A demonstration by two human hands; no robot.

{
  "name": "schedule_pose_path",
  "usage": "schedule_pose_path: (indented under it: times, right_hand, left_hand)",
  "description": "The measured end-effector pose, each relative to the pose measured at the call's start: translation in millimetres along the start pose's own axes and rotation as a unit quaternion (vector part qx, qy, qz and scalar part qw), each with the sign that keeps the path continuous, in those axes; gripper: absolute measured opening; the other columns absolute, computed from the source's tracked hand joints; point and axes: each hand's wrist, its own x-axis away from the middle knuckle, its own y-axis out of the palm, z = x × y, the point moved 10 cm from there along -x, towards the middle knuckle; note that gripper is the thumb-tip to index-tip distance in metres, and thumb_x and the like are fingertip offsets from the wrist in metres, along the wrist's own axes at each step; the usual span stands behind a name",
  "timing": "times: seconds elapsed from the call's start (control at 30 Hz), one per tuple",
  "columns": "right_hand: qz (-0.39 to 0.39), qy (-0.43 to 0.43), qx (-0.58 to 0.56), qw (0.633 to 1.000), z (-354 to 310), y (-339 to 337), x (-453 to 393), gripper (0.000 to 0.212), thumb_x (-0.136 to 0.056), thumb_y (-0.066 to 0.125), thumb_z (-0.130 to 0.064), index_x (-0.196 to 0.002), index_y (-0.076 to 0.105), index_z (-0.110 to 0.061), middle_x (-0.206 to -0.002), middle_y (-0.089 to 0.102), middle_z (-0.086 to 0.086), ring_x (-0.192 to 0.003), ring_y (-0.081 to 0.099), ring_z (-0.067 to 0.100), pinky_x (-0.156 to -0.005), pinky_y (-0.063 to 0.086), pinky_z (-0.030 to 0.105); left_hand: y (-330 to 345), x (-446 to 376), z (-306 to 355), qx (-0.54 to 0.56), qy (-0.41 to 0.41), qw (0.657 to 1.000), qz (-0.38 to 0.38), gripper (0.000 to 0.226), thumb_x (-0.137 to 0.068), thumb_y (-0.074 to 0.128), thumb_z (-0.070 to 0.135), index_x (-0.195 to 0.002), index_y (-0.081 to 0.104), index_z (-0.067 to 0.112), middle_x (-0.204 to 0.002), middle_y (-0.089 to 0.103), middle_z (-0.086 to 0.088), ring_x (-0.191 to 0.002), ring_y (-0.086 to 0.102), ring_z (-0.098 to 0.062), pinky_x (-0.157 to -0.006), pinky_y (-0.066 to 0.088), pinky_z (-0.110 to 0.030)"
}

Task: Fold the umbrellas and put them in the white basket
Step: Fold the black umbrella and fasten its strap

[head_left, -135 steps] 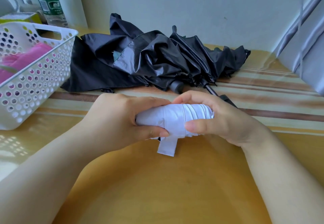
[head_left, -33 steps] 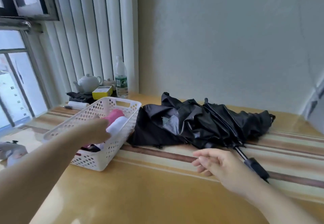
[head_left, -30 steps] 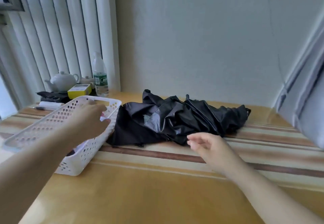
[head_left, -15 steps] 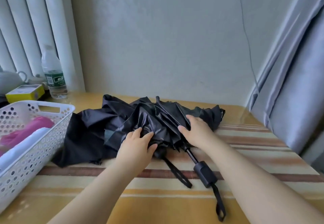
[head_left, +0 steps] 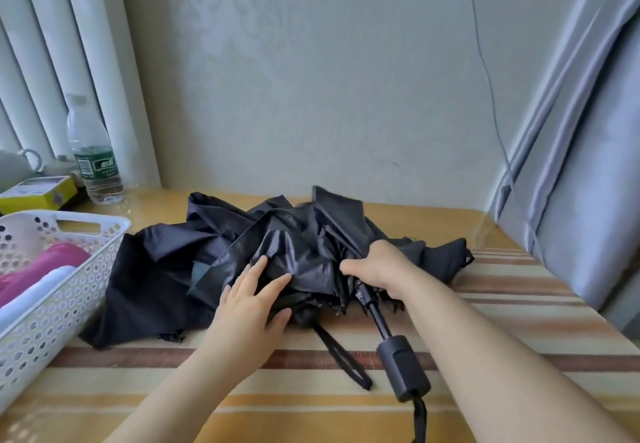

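- Far left of both hands: white basket (head_left: 83, 290) on the striped table (head_left: 519, 307), holding a pink folded umbrella (head_left: 45, 271) and a white folded umbrella (head_left: 31, 295) side by side, the white one nearer.
- Behind the basket: yellow box (head_left: 38, 193), clear water bottle (head_left: 93, 155) with a green label, part of a pale teapot (head_left: 14, 168) at the frame edge.
- Left hand (head_left: 251, 304): flat on the crumpled canopy of the black umbrella (head_left: 166, 269), fingers straight and slightly spread, pressing the fabric down, nothing pinched.
- Just right of the left hand, under the canopy edge: a black strap loop (head_left: 341, 356) trailing toward the near side of the table.
- Right hand (head_left: 379, 266): fingers curled into the gathered black fabric where the ribs meet the shaft, gripping the umbrella there.
- Below the right hand: black shaft (head_left: 375, 314) running down to the black handle (head_left: 403, 366), resting on the table, wrist strap continuing to the bottom edge.
- Right of that hand: remaining black canopy spread to the table's far side, grey curtain (head_left: 588, 165) beyond.
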Motion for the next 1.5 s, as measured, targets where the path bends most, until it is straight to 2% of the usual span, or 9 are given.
schedule_pose_path:
  times: [0.17,0.4,0.53,0.67,0.8,0.97,1.07,1.3,1.5]
  right_hand:
    - [0.111,-0.03,-0.189,0.975,4.2,-54.1,35.1,0.026,-0.078,0.07,-0.025,-0.083,0.054,-0.006,-0.07,0.038,0.006,-0.064,0.035,0.019,-0.06,0.028,0.03]
    - [0.149,-0.091,-0.399,0.9,-37.6,-78.3,84.8,0.031,-0.073,0.076,-0.022,-0.098,0.065,-0.008,-0.091,0.073,0.011,-0.085,0.07,0.03,-0.084,0.057,0.049]
    - [0.137,-0.068,-0.395,0.906,-29.3,-39.8,93.6,0.036,-0.069,0.076,-0.029,-0.099,0.065,-0.013,-0.091,0.073,0.007,-0.085,0.069,0.028,-0.085,0.056,0.049]
    - [0.11,-0.053,-0.392,0.912,-23.6,3.9,95.6,0.038,-0.071,0.077,-0.032,-0.103,0.066,-0.016,-0.093,0.073,0.002,-0.088,0.068,0.023,-0.085,0.056,0.044]
    - [0.099,-0.067,-0.395,0.911,-30.3,25.7,92.3,0.027,-0.073,0.077,-0.027,-0.096,0.068,-0.017,-0.086,0.073,0.0,-0.082,0.069,0.018,-0.078,0.058,0.037]
    - [0.044,-0.115,-0.407,0.905,-43.1,50.2,86.5,0.02,-0.081,0.072,-0.036,-0.097,0.07,-0.024,-0.092,0.075,-0.005,-0.092,0.07,0.015,-0.089,0.055,0.043]
    - [-0.013,-0.125,-0.413,0.902,-46.6,69.6,80.4,0.028,-0.092,0.054,-0.05,-0.104,0.068,-0.028,-0.104,0.074,-0.007,-0.1,0.068,0.012,-0.094,0.052,0.04]
    - [0.026,-0.145,-0.403,0.903,-43.4,62.1,74.5,0.016,-0.096,0.056,-0.023,-0.112,0.061,-0.021,-0.109,0.069,-0.001,-0.095,0.069,0.014,-0.08,0.059,0.034]
    - [0.116,-0.193,-0.25,0.942,-42.3,52.7,91.4,0.006,-0.088,0.068,-0.026,-0.09,0.069,-0.02,-0.091,0.071,-0.004,-0.084,0.066,0.009,-0.079,0.054,0.021]
  left_hand:
    - [-55.7,18.8,30.7,0.098,0.042,0.981,0.162,0.043,-0.088,0.066,0.02,-0.129,0.058,0.013,-0.135,0.047,-0.007,-0.127,0.042,-0.03,-0.099,0.033,-0.033]
    - [-89.0,45.9,85.3,0.301,0.022,0.95,0.079,0.047,-0.089,0.041,0.055,-0.129,0.049,0.031,-0.122,0.053,0.016,-0.108,0.052,0.001,-0.091,0.044,-0.022]
    - [-150.3,79.3,87.3,0.166,0.047,0.941,0.292,0.025,-0.087,0.048,0.045,-0.084,0.045,0.02,-0.078,0.046,0.008,-0.066,0.046,-0.009,-0.055,0.034,-0.02]
    - [-98.1,50.8,60.3,0.135,-0.03,0.983,0.117,0.061,-0.09,0.043,0.056,-0.141,0.032,0.024,-0.13,0.04,-0.001,-0.116,0.047,-0.017,-0.082,0.037,-0.021]
    - [-45.0,38.0,36.8,0.206,-0.068,0.976,-0.025,0.06,-0.09,0.043,0.059,-0.139,0.038,0.023,-0.132,0.047,-0.003,-0.121,0.047,-0.018,-0.098,0.041,-0.031]
    - [-36.8,41.7,19.1,0.362,-0.051,0.931,0.003,0.019,-0.091,0.056,0.044,-0.106,0.058,0.034,-0.092,0.067,0.016,-0.088,0.06,0.005,-0.074,0.046,-0.009]
    - [-23.3,45.6,2.2,0.449,-0.096,0.888,0.024,0.043,-0.097,0.04,0.044,-0.096,0.059,0.006,-0.078,0.057,-0.005,-0.072,0.055,-0.012,-0.07,0.043,-0.019]
    - [7.0,45.8,-14.6,0.63,-0.166,0.758,-0.019,0.044,-0.101,0.031,0.048,-0.107,0.071,0.03,-0.101,0.073,0.004,-0.102,0.065,-0.012,-0.094,0.049,-0.04]
    - [-4.7,50.9,-12.0,0.616,-0.113,0.779,0.017,0.033,-0.099,0.049,0.011,-0.108,0.069,0.035,-0.099,0.065,-0.009,-0.092,0.065,-0.019,-0.085,0.055,-0.036]
